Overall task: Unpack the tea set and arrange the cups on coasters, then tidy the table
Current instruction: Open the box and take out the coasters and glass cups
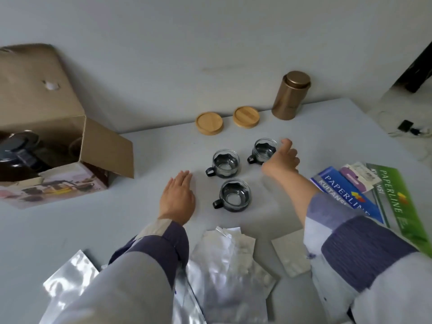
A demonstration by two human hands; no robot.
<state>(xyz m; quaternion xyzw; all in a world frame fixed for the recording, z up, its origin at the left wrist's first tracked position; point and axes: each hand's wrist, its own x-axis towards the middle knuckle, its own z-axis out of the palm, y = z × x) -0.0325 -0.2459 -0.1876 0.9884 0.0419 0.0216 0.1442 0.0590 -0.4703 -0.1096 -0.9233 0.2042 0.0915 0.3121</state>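
The right hand (281, 160) curls its fingers (295, 160) round the glass cup (264, 151) nearest the copper tin (289, 95), thumb at its rim; a loose pinch could tip it against the neighbouring cups (225, 163). Both coasters (209, 123) sit bare just left of the tin. The left hand (178, 195) lies flat on the desk (70, 230), fingers straight, holding nothing.

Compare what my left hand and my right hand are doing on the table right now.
The left hand lies flat on the bare table with fingers straight, touching no cup; the right hand is curled at the far right cup, thumb up by its rim. The left hand sits left of the cups, nearer you; the right hand reaches farther toward the coasters. Both wear the same striped sleeves.
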